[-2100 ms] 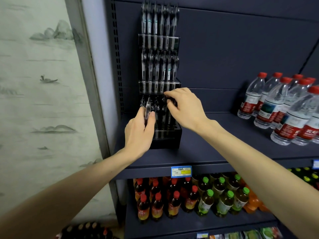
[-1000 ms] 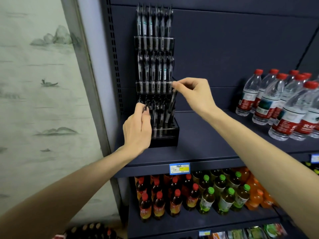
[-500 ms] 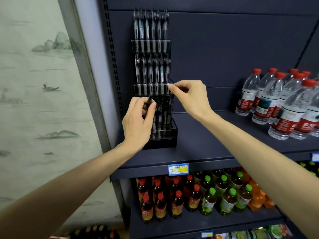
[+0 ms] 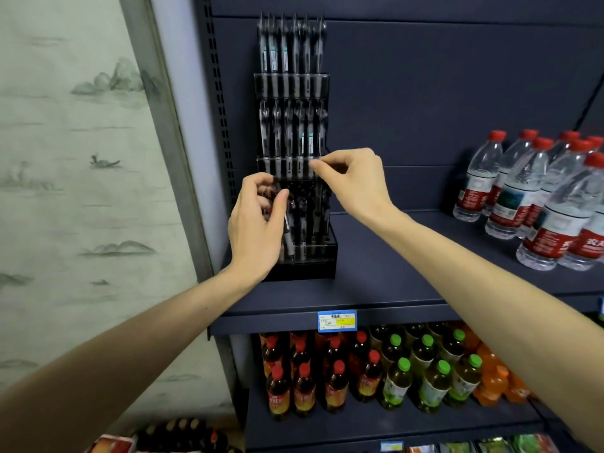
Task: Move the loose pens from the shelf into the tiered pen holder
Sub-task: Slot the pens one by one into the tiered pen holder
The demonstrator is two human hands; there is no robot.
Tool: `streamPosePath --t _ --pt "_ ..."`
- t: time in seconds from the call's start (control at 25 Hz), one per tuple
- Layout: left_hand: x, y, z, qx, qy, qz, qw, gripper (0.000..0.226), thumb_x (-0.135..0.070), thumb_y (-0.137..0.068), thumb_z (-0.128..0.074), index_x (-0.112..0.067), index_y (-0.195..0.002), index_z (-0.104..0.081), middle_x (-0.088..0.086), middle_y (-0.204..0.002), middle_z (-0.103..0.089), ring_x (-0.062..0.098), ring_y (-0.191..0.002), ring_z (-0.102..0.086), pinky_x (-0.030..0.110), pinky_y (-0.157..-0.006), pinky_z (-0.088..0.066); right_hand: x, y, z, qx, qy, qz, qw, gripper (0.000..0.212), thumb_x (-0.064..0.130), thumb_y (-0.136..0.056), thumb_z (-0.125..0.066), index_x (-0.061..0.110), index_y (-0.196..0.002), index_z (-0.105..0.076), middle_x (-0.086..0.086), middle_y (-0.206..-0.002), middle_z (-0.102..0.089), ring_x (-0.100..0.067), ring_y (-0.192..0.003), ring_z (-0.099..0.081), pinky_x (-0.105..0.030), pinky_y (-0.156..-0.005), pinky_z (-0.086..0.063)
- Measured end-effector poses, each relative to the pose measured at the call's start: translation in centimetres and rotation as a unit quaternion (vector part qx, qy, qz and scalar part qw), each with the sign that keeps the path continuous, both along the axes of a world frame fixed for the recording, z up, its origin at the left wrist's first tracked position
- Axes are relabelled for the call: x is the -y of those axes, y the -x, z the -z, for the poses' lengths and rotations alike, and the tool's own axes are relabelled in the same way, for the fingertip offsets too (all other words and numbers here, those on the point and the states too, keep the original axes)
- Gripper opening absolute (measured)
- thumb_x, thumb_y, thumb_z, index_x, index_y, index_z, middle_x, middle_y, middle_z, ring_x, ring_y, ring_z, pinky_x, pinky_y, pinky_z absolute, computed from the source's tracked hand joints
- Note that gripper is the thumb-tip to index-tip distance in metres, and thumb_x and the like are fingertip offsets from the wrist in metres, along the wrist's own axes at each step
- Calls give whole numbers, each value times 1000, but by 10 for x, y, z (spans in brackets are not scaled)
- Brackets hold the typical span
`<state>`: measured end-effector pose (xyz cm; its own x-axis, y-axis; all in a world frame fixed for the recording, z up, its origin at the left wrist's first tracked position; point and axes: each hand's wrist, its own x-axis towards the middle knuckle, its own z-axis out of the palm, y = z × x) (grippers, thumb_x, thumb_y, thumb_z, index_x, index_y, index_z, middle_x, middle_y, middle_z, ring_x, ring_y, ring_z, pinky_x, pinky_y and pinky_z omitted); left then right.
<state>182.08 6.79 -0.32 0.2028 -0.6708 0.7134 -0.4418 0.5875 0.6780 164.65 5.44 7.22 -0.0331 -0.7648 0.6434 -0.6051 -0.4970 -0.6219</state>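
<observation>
Along the shelf (image 4: 392,289) front edge, a price tag (image 4: 337,320) is hanging. Near the shelf's left end, the holder (image 4: 299,256) is standing. The left hand (image 4: 255,230) is pinching a pen (image 4: 287,232) in the bottom tier. The right hand (image 4: 353,181) is pinching a pen top at the middle tier's right edge. Bottles (image 4: 536,197) are crowding the right end.
</observation>
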Motion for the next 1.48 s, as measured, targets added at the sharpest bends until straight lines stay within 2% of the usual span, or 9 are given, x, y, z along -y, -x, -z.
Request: streamPosePath --t 0.24,0.4,0.52,0.64,0.76,0.88,1.04,1.2,1.48 --pt "-2 -1 0 24 26 -17 999 24 -33 -102 -63 -23 -125 -61 -10 -106 -61 8 -74 -60 39 -71 -56 -3 5 10 -45 -11 -6 999 19 38 -95 -70 24 -98 -82 12 -87 -77 -4 -82 -70 -36 -82 -59" --pt "-2 6 3 45 40 -26 998 24 -30 -102 -66 -21 -124 -66 -12 -112 -58 5 -79 -63 36 -70 -57 1 5 30 -173 -16 24 984 25 44 -95 -68 25 -107 -79 7 -109 -64 -14 -106 -59 -33 -84 -51" --pt "-1 11 3 43 39 -17 998 25 -28 -100 -70 -23 -124 -68 -12 -108 -59 4 -79 -63 28 -70 -56 -4 8 32 -97 38 6 995 29 44 -97 -64 27 -119 -73 10 -116 -59 -12 -111 -54 -28 -91 -45" --pt "0 23 -4 16 33 -1 999 20 -22 -97 -72 -26 -117 -69 -9 -105 -64 6 -75 -63 25 -68 -54 -13 9 24 -11 13 -101 995 21 37 -99 -63 26 -109 -78 14 -105 -72 -2 -100 -62 -22 -88 -48" --pt "1 36 -10 -16 16 16 1000 24 -14 -94 -73 -30 -110 -67 -7 -102 -69 6 -72 -65 25 -65 -51 -9 11 23 63 -26 -157 985 14 27 -93 -73 19 -101 -82 9 -92 -78 -4 -90 -72 -33 -88 -59" --pt "-3 43 -7 -17 1 17 1000 25 -16 -90 -77 -31 -108 -67 -12 -97 -71 6 -72 -67 26 -63 -51 -2 17 27 97 -54 -153 982 10 24 -86 -81 16 -91 -81 4 -85 -79 -12 -86 -75 -41 -88 -60" --pt "-8 43 -1 40 14 -27 999 16 -33 -93 -75 -30 -107 -67 -19 -92 -71 6 -77 -69 32 -66 -55 5 35 25 150 -12 -88 985 6 22 -89 -77 18 -91 -82 9 -82 -77 -3 -81 -72 -28 -83 -59" --pt "-5 37 5 30 -8 -56 998 7 -24 -95 -72 -30 -96 -69 -16 -69 -67 7 -63 -63 38 -70 -58 7 43 27 169 20 -62 984 9 22 -92 -74 17 -96 -80 12 -86 -77 0 -82 -71 -18 -80 -55" --pt "-14 28 13 103 -35 -55 993 13 -25 -93 -73 -36 -89 -67 -15 -60 -61 5 -62 -61 28 -67 -51 8 37 38 93 14 -34 995 13 29 -92 -73 20 -99 -80 14 -88 -76 -2 -85 -71 -30 -86 -58"
